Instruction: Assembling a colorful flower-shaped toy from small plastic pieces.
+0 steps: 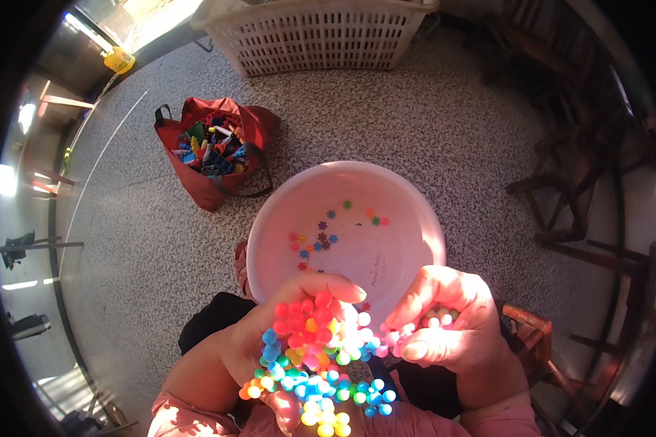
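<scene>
Clutched in my left hand is a cluster of joined plastic flower-shaped snap beads in red, blue, green, yellow and white. The thumb lies across its far side, and the cluster hangs down toward my lap. My right hand pinches a pink snap bead between thumb and forefinger, right at the cluster's edge; bright glare hides whether they are joined. Pale snap beads show within its curled fingers. Beyond both hands stands a pink basin, with several loose flower pieces scattered on its bottom.
A red bag full of mixed toy pieces stands on the speckled floor left of the basin. At the far side is a white slatted crate. Wooden chairs line the right side. A yellow container sits far left.
</scene>
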The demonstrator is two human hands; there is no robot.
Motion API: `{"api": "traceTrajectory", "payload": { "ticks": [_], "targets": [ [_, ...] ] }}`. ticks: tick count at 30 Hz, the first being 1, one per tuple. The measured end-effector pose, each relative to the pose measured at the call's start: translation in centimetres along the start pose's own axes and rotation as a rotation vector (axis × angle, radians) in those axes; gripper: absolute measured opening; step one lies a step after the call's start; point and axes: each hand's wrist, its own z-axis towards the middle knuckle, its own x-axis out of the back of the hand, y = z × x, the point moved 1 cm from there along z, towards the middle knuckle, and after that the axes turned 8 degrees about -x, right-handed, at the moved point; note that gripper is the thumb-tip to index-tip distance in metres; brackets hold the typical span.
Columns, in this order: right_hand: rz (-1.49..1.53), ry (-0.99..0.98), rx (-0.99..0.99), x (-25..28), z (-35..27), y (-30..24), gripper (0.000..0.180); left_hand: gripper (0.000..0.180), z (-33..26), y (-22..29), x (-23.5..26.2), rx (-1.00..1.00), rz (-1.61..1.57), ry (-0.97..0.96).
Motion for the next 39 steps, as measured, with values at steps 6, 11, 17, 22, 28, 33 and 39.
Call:
{"api": "traceTrajectory", "payload": {
  "ticks": [6,11,17,22,28,33,39],
  "targets": [
    [-0.242,-0.164,0.137,0.7,0.5,0.6,0.018,0.093,0.1,0.2,1.2,-0.015,0.031,-0.134],
    [0.020,-0.159,0.092,1.0,0.2,0.5,0.020,0.087,-0.8,-0.9,2.1,0.014,0.094,-0.120],
    [0.093,-0.136,0.059,0.9,0.2,0.5,0.020,0.076,-1.1,0.6,0.6,0.046,-0.130,-0.064],
    [0.046,-0.181,0.084,0.5,0.4,0.7,0.020,0.067,-1.1,1.8,-0.8,0.024,-0.201,0.105],
    [0.096,-0.166,0.041,-0.2,0.5,0.5,0.020,0.068,0.0,-0.4,-1.4,0.009,-0.184,0.009],
    [0.173,-0.176,-0.137,-0.7,1.2,1.2,0.015,0.069,1.8,1.3,0.5,-0.003,-0.181,-0.089],
    [0.250,-0.203,-0.164,-0.6,1.1,1.3,0.020,0.070,1.1,0.6,0.7,-0.027,-0.161,-0.196]
  ]
}}
